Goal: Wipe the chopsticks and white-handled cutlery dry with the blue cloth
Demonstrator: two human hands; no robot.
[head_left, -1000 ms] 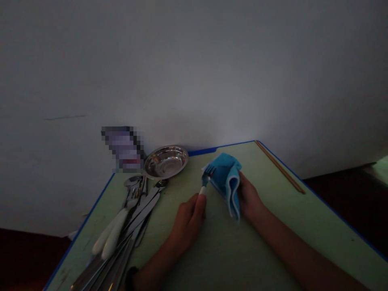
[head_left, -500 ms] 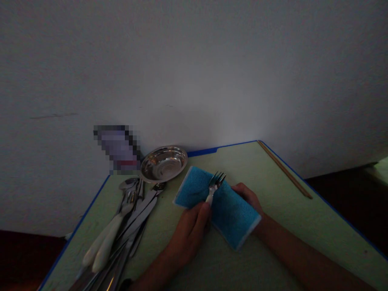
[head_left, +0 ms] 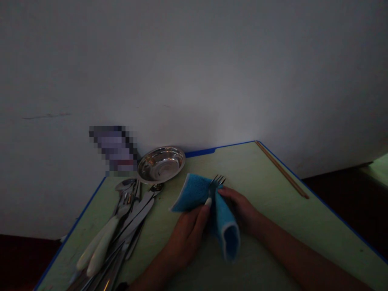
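Observation:
My left hand [head_left: 190,228] is closed around the pale handle of a fork [head_left: 214,186], whose metal tines point away from me. Beneath and around the fork is a blue cloth [head_left: 194,192] with a whitish edge. My right hand [head_left: 239,204] grips the cloth and folds its right side up over the fork's neck, so the cloth curls into a loop toward me. The fork's tips stick out beyond the fold. Both hands are held above the pale green table [head_left: 273,242].
Left of my hands lies a pile of cutlery: knives [head_left: 136,220], spoons [head_left: 125,185] and white-handled pieces [head_left: 98,248]. A shiny metal bowl [head_left: 163,165] stands near the wall, beside a pixelated object [head_left: 117,149]. Wooden chopsticks [head_left: 281,169] lie along the right edge.
My right hand has moved left and up, folding the cloth's right half over the fork. Earlier the cloth lay spread out beneath it. My left hand keeps its hold.

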